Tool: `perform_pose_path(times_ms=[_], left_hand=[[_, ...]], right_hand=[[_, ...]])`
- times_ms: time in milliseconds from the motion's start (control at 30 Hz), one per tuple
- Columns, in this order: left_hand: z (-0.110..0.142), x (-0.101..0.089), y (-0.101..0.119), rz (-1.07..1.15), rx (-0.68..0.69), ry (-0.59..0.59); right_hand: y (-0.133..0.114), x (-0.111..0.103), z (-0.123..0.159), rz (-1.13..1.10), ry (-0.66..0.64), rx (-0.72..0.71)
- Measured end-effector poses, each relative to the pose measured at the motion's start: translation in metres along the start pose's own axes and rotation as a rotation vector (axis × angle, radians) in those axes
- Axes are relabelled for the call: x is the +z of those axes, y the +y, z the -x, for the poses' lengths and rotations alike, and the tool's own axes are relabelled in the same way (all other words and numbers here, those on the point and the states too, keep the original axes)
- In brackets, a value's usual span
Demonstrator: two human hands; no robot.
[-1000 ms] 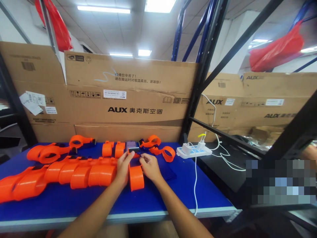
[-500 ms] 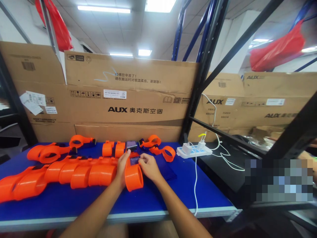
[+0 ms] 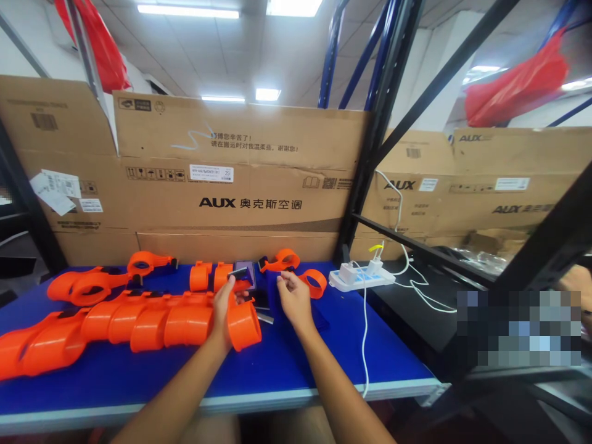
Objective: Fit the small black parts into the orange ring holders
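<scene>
My left hand (image 3: 225, 311) is closed around an orange tape dispenser (image 3: 244, 324), its ring towards me and its dark, shiny-edged end (image 3: 238, 275) pointing away. My right hand (image 3: 295, 299) is just to the right, apart from the dispenser, with fingers curled together; what they hold, if anything, I cannot make out. Beside its fingertips is dark blue sheet-like material (image 3: 276, 295). Thin silvery strips (image 3: 265, 318) lie on the table between my hands. A row of orange tape dispensers (image 3: 148, 324) lies left of my left hand.
More orange dispensers (image 3: 314, 283) lie towards the back of the blue table (image 3: 277, 373). A small grey-topped box (image 3: 245, 269) is behind my left hand. A white power strip (image 3: 361, 277) with plugs and a trailing cable stands right. Cardboard (image 3: 250, 228) walls the back; a black rack post (image 3: 365, 160) rises at right.
My right hand has moved off the dispenser, to the right and slightly away from me. My left hand has tilted the dispenser, lifting its dark end. Silvery strips on the table now show.
</scene>
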State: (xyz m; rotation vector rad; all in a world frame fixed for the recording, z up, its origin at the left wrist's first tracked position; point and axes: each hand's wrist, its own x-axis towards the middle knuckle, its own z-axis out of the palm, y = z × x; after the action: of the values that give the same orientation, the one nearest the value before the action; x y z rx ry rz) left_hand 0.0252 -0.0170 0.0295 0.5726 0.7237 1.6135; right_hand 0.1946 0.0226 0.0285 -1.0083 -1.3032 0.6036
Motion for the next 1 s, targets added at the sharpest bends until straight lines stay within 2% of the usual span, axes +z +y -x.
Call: perform_pose_path(times_ms=[100, 167, 367, 533, 667, 833, 900, 1000], left_hand=[[-0.002, -0.004, -0.004, -0.074, -0.035, 0.027], [-0.002, -0.004, -0.008, -0.114, -0.032, 0.031], [0.0, 0.0, -0.013, -0.181, 0.021, 0.047], [0.002, 0.003, -0.012, -0.181, 0.001, 0.056], [0.002, 0.003, -0.012, -0.184, 0.006, 0.052], [0.002, 0.001, -0.011, -0.2, 0.002, 0.055], [0.003, 0.001, -0.011, -0.192, -0.015, 0.049], [0.005, 0.003, -0.01, -0.176, -0.03, 0.036]], right_hand=[[-0.001, -0.006, -0.004, -0.031, 0.088, 0.001], [-0.002, -0.009, -0.005, -0.035, 0.101, 0.009], [0.001, -0.007, -0.002, -0.063, -0.016, -0.027], [0.006, -0.002, 0.0, 0.034, -0.087, -0.091], [0.003, -0.005, 0.002, 0.182, -0.052, -0.161], [-0.011, -0.024, 0.003, 0.564, 0.141, -0.318], [-0.016, -0.035, 0.003, 0.701, 0.205, -0.309], [-0.02, -0.049, 0.004, 0.859, 0.192, -0.273]])
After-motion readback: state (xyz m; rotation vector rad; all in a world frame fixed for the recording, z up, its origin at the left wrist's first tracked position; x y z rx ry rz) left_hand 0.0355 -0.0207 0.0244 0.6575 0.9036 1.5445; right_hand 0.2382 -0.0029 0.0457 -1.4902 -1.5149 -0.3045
